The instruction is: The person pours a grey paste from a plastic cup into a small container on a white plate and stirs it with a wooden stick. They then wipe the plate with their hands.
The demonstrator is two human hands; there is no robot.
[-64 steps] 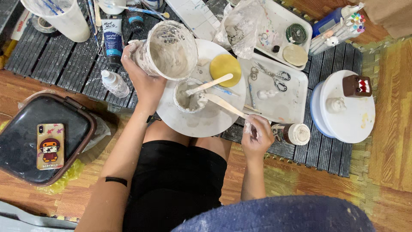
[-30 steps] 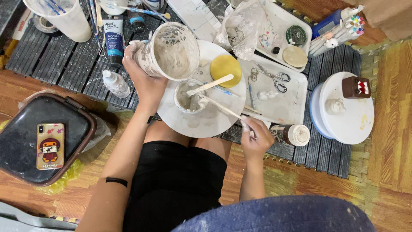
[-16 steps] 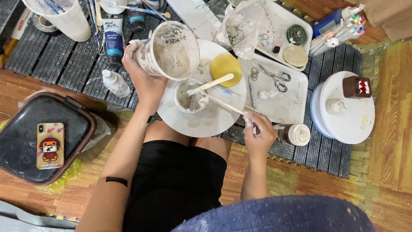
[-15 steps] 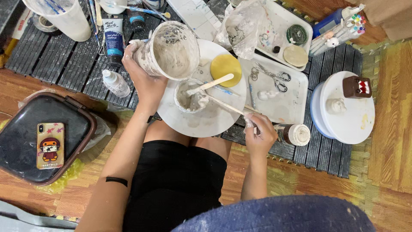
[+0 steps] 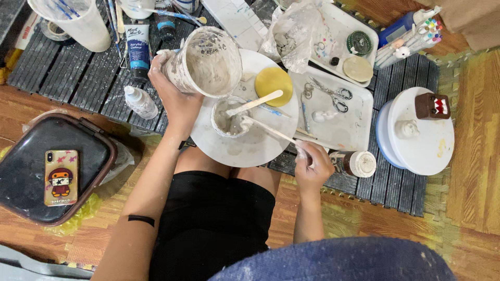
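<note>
My left hand (image 5: 174, 96) holds a clay-smeared plastic cup (image 5: 205, 62) tilted over a small bowl (image 5: 229, 117) of grey paste. The bowl stands on a round white plate (image 5: 250, 148) in front of my knees. My right hand (image 5: 311, 166) grips a long wooden stick (image 5: 271, 132) whose far tip rests in the bowl. A second flat wooden stick (image 5: 255, 103) leans in the bowl. A yellow sponge (image 5: 273, 82) lies on the plate's far side.
A white tray (image 5: 359, 130) with scissors (image 5: 328, 94) lies right of the plate, a small jar (image 5: 357, 164) beside my right hand. A white turntable (image 5: 427, 151) carries a brown figure (image 5: 432, 106). A phone (image 5: 61, 178) lies on a black lid at left. Paint tube, squeeze bottle (image 5: 139, 101), markers behind.
My right hand has shifted slightly with the stick, whose tip stays in the bowl. The cup in my left hand remains tilted over the bowl.
</note>
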